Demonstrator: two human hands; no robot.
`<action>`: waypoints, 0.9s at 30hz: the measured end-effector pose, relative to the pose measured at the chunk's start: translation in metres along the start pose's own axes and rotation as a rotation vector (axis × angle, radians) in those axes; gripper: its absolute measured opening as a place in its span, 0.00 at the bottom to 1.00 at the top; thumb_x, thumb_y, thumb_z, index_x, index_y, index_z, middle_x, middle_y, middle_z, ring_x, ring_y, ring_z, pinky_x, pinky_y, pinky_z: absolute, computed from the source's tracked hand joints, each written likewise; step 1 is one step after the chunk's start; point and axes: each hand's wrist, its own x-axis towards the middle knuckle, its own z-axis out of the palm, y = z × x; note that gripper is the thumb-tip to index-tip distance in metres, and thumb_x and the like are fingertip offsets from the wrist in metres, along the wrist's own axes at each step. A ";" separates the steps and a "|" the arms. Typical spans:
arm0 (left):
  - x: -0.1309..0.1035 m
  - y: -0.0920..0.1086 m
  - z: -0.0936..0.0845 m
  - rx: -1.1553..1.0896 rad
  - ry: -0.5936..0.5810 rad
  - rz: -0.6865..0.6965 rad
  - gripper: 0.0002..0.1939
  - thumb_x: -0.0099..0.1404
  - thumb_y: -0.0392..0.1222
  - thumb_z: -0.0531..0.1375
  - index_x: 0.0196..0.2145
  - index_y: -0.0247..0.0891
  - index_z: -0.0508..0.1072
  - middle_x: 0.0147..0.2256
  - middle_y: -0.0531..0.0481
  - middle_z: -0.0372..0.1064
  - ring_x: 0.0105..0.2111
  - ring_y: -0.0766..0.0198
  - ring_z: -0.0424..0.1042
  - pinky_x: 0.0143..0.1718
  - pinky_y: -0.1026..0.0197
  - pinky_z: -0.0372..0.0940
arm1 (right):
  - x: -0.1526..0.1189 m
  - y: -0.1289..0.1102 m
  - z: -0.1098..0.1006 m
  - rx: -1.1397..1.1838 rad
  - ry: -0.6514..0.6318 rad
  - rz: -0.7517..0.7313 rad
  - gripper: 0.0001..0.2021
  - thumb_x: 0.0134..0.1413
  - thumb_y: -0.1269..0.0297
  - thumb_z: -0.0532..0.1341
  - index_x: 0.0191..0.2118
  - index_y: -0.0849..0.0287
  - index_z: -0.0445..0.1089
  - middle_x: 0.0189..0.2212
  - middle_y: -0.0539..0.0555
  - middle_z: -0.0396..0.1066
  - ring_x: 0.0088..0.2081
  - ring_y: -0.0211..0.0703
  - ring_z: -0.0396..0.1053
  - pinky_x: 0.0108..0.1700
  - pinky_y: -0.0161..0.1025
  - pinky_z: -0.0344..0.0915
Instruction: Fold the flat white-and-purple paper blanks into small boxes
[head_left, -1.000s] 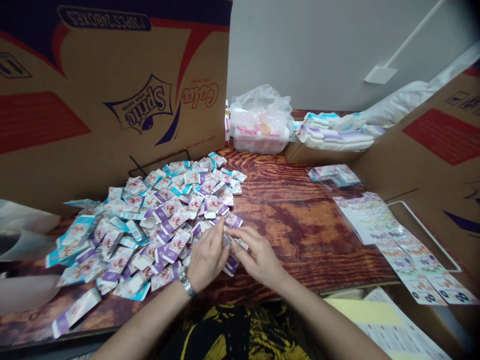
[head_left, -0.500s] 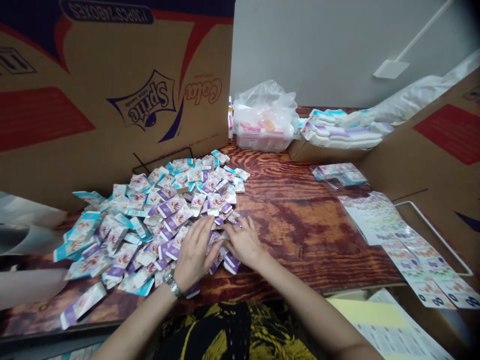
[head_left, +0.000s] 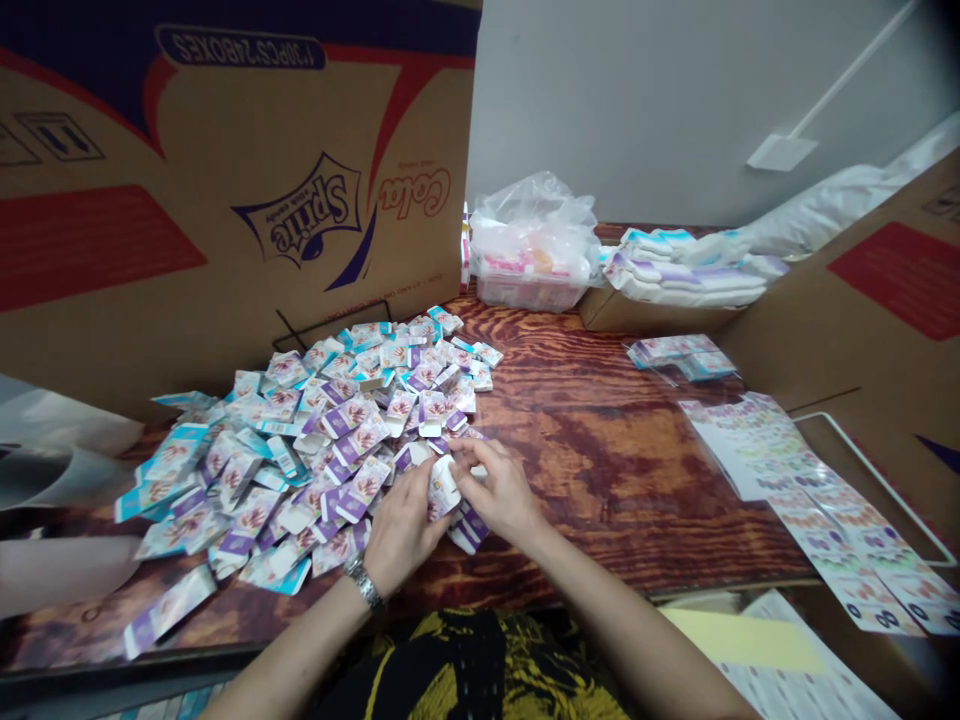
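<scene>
Clear bag [head_left: 536,212] near grey wall [head_left: 637,110]

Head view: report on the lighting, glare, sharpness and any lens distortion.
In the head view, light is subdued, with the top right corner going black; in the head view, pale highlights show on the plastic bag; in the head view, fine print on the small boxes is too soft to read; in the head view, the forearms look stretched toward the bottom edge, suggesting a wide lens.

Wood-grained table [head_left: 592,420] beneath heaped small boxes [head_left: 362,437], large carton [head_left: 225,130], bagged container [head_left: 532,290]
</scene>
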 end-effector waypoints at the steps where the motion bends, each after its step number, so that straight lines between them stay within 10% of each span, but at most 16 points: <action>1: 0.001 0.001 -0.002 -0.016 -0.010 -0.025 0.21 0.62 0.43 0.57 0.51 0.37 0.58 0.39 0.44 0.69 0.38 0.56 0.71 0.37 0.56 0.67 | 0.000 -0.001 -0.002 -0.002 0.000 -0.020 0.12 0.54 0.68 0.58 0.45 0.56 0.69 0.30 0.51 0.72 0.39 0.44 0.67 0.43 0.40 0.61; 6: 0.005 0.007 -0.011 -0.030 -0.024 -0.135 0.21 0.60 0.49 0.59 0.46 0.38 0.60 0.28 0.52 0.68 0.25 0.61 0.70 0.26 0.61 0.64 | -0.004 -0.003 -0.011 0.003 0.026 -0.116 0.13 0.57 0.68 0.56 0.48 0.56 0.66 0.31 0.52 0.70 0.39 0.44 0.67 0.43 0.41 0.63; 12: 0.010 0.011 -0.011 -0.114 0.145 -0.096 0.27 0.58 0.41 0.59 0.54 0.39 0.54 0.45 0.44 0.67 0.28 0.65 0.70 0.30 0.63 0.65 | -0.020 0.002 -0.008 -0.212 0.087 -0.388 0.08 0.56 0.66 0.57 0.42 0.54 0.70 0.47 0.59 0.64 0.49 0.49 0.62 0.55 0.55 0.55; 21: 0.011 0.012 -0.007 -0.090 0.135 0.086 0.14 0.62 0.43 0.57 0.44 0.39 0.60 0.31 0.52 0.68 0.25 0.66 0.70 0.27 0.64 0.65 | -0.020 -0.009 -0.011 0.373 -0.032 0.022 0.13 0.61 0.62 0.52 0.50 0.55 0.64 0.42 0.54 0.69 0.41 0.40 0.68 0.44 0.38 0.66; 27: 0.008 0.009 -0.001 -0.050 0.135 0.063 0.31 0.61 0.44 0.58 0.58 0.37 0.49 0.44 0.41 0.68 0.37 0.58 0.73 0.36 0.59 0.68 | -0.008 -0.009 -0.009 0.592 -0.085 0.235 0.09 0.55 0.60 0.58 0.38 0.59 0.70 0.30 0.51 0.72 0.33 0.39 0.70 0.37 0.36 0.67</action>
